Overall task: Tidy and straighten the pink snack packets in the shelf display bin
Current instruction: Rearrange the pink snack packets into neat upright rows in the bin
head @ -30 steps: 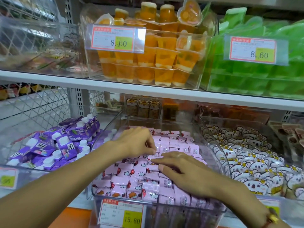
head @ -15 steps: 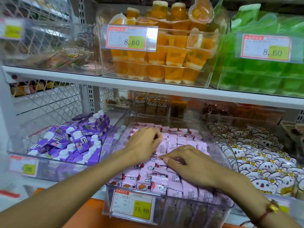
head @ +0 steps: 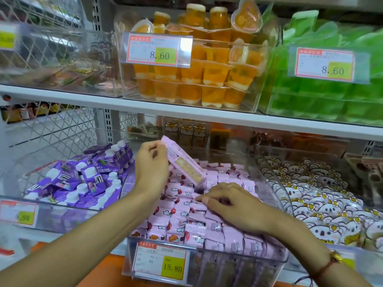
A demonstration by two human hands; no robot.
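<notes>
Two bare hands worked inside the clear display bin [head: 209,266] on the lower shelf, which was packed with rows of pink snack packets [head: 178,206]. The left hand [head: 152,168] was raised above the rear left part of the bin, its fingers [head: 154,147] curled and pinching the top end of one lifted pink packet [head: 183,162], which hung tilted with its lower end down among the others. The right hand [head: 234,206] lay low on the packets toward the bin's right side, palm down, its thumb and fingers bent and pinching at a packet edge in the pile; exactly which packet it held could not be told. A price label reading 15.80 [head: 161,261] sat on the bin's front wall. Just left stood a bin of purple pouches with white caps [head: 83,179], and just right a bin of white cartoon-face packets [head: 323,206]. On the shelf above stood a clear bin of orange jelly cups [head: 207,75], with green packets [head: 331,96] beside it.
</notes>
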